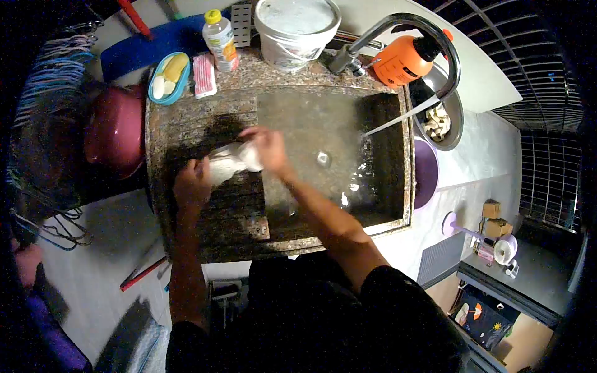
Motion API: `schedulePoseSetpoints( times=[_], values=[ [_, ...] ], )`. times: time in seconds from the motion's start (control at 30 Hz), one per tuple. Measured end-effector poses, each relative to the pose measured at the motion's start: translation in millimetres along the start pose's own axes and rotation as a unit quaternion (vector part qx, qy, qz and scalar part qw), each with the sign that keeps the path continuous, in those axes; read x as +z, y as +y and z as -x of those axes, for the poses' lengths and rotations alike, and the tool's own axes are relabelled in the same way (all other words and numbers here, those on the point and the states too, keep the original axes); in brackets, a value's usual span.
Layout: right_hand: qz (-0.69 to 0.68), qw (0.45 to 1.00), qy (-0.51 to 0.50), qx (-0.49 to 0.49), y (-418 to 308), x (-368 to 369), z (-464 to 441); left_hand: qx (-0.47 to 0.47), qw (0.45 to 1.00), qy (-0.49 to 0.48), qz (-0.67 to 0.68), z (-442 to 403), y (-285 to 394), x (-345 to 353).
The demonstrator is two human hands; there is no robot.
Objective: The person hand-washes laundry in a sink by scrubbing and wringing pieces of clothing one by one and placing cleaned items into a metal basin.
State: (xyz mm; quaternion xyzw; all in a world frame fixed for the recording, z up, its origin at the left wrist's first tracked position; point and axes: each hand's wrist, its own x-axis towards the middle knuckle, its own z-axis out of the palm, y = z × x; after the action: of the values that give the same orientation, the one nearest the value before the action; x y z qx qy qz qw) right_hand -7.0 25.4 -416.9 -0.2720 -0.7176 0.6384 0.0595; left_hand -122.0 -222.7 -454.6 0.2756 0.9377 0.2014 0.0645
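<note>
A small wet white cloth point(225, 165) lies on the dark ribbed stone washboard point(239, 205) to the left of the basin; its exact kind cannot be made out. My left hand point(194, 180) grips the cloth's left end with curled fingers. At the other end my right hand point(268, 149), slightly blurred, is closed on a bunched part of the cloth near the basin's edge. Cloudy water point(305, 186) fills the stone basin, and a stream runs into it from the black curved faucet point(449, 68).
Along the back ledge stand a blue soap dish point(153, 93), a pink-and-white brush point(204, 78), a yellow-capped bottle point(219, 43), a white bucket point(297, 37) and an orange spray bottle point(398, 61). A metal bowl point(457, 118) and a purple bucket point(428, 174) are on the right.
</note>
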Motion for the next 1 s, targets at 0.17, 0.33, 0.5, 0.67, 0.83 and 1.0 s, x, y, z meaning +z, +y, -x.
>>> schedulePoseSetpoints(
  times=[0.17, 0.33, 0.5, 0.67, 0.83, 1.0],
  values=[
    [-0.426, 0.822, 0.336, 0.169, 119, -115, -47, -0.017, 0.998, -0.011, 0.058, -2, 184, 4],
    [0.130, 0.913, 0.381, 0.058, 148, -166, -20, 0.089, 0.996, 0.024, -0.001, -7, 229, 82],
    [0.561, 0.825, 0.074, 0.003, 124, -141, 19, 0.089, 0.991, 0.074, -0.061, 12, 214, 168],
    [0.575, 0.815, -0.043, 0.047, 188, -142, -8, 0.066, 0.996, 0.039, -0.050, 22, 187, 236],
    [0.542, 0.837, -0.007, -0.071, 220, -148, -34, -0.014, 0.993, -0.100, 0.061, 14, 175, 244],
    [0.656, 0.723, -0.196, -0.090, 176, -167, -12, -0.020, 0.994, -0.031, 0.103, 13, 192, 216]
  ],
)
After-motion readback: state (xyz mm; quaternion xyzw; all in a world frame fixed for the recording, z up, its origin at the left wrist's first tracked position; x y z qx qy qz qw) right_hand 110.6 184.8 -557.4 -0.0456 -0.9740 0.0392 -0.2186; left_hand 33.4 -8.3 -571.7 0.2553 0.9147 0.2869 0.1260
